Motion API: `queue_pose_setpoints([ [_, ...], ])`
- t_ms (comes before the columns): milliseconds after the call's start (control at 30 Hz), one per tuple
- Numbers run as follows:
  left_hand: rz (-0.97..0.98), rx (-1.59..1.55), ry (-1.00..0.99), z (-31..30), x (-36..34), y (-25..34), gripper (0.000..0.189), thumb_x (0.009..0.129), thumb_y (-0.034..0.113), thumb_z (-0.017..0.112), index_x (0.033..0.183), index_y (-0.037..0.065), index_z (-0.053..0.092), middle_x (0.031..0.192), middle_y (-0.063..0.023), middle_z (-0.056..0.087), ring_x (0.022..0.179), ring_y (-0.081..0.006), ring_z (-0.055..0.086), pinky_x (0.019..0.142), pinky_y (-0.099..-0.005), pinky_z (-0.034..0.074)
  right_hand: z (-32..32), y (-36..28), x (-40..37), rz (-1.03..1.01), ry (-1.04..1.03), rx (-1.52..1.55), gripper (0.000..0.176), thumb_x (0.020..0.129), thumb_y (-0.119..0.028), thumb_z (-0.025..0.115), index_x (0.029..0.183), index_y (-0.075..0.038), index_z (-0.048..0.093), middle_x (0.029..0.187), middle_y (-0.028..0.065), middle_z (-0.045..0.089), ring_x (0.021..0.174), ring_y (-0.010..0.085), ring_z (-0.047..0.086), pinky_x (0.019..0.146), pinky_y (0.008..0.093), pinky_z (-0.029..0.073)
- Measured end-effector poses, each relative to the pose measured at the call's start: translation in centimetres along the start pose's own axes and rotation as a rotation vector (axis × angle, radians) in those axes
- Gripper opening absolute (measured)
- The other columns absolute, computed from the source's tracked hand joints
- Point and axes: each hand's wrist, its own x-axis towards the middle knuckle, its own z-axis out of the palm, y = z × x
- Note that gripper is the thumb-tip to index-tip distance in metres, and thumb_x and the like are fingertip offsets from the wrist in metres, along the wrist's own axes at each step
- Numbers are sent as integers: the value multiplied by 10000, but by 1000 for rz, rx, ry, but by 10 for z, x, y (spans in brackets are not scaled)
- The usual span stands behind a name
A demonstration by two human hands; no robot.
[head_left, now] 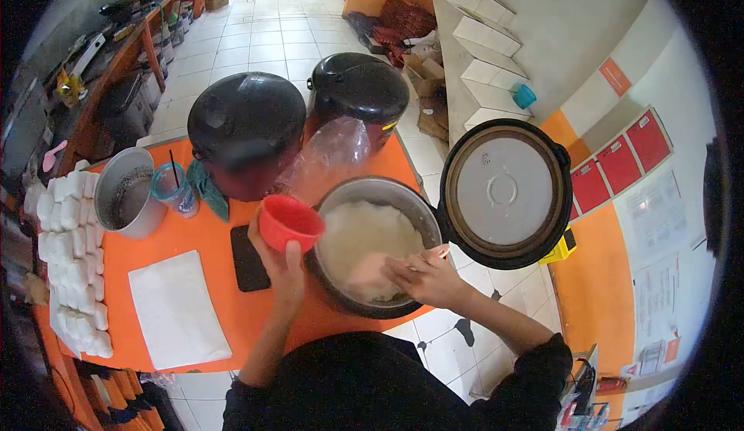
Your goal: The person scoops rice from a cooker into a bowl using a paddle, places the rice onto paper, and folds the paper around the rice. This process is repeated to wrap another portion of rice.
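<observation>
My left hand [285,260] is wrapped around a small red bowl [293,223], tilted beside the rim of a rice cooker [324,301]. White rice [372,229] fills much of the cooker's pot. My right hand [425,277] grips a pink rice paddle [367,271], its blade down at the rice and its handle end showing past my fingers. The cooker's round lid [505,191] stands raised on the right. A clear plastic bag [333,150] lies against the pot's far side. A dark phone-like slab [249,260] rests under my left hand.
Two black-lidded cookers [248,117] stand at the table's far edge. Leftward are a metal pot [128,198], a plastic cup [174,191], a green cloth [206,189], white paper sheets [178,307] and stacked white packets [74,268]. The orange table [267,334] ends near my body.
</observation>
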Motion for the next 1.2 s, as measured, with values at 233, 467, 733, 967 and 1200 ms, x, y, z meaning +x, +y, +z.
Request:
queue_pose_setpoints([
  [233, -24, 568, -990, 15, 31, 95, 805, 708, 276, 753, 1350, 44, 327, 1308, -207, 420, 1232, -335, 399, 1024, -431, 333, -80, 54, 36, 547, -547, -31, 243, 745, -241, 575, 906, -74, 645, 838, 131, 642, 768, 282, 614, 645, 396, 469],
  [467, 47, 622, -1360, 36, 25, 34, 738, 637, 217, 773, 1258, 10, 433, 1217, -236, 485, 1134, -387, 465, 980, -423, 363, -53, 55, 35, 753, -835, 256, 261, 709, -283, 631, 903, -114, 676, 867, 129, 678, 772, 304, 661, 642, 463, 497],
  [733, 14, 646, -1246, 41, 6, 15, 787, 602, 192, 809, 1277, 25, 439, 1216, -225, 508, 1143, -367, 477, 999, -403, 357, 7, 5, 5, 910, -490, 470, 297, 780, -324, 577, 895, -52, 619, 738, 156, 646, 691, 356, 635, 531, 475, 470],
  [967, 87, 658, -1151, 47, -9, 14, 810, 564, 190, 820, 1263, 28, 446, 1214, -215, 503, 1127, -373, 482, 991, -415, 365, -39, -20, 25, 962, -438, 429, 189, 783, -265, 586, 843, -98, 652, 772, 123, 653, 703, 309, 653, 471, 477, 460],
  [1200, 467, 705, -763, 60, -1, 45, 862, 477, 193, 857, 1220, 28, 452, 1161, -184, 500, 1081, -375, 490, 949, -424, 405, -46, -83, 31, 760, 31, -356, 136, 691, -163, 578, 768, -68, 637, 681, 61, 600, 595, 264, 599, 502, 441, 478],
])
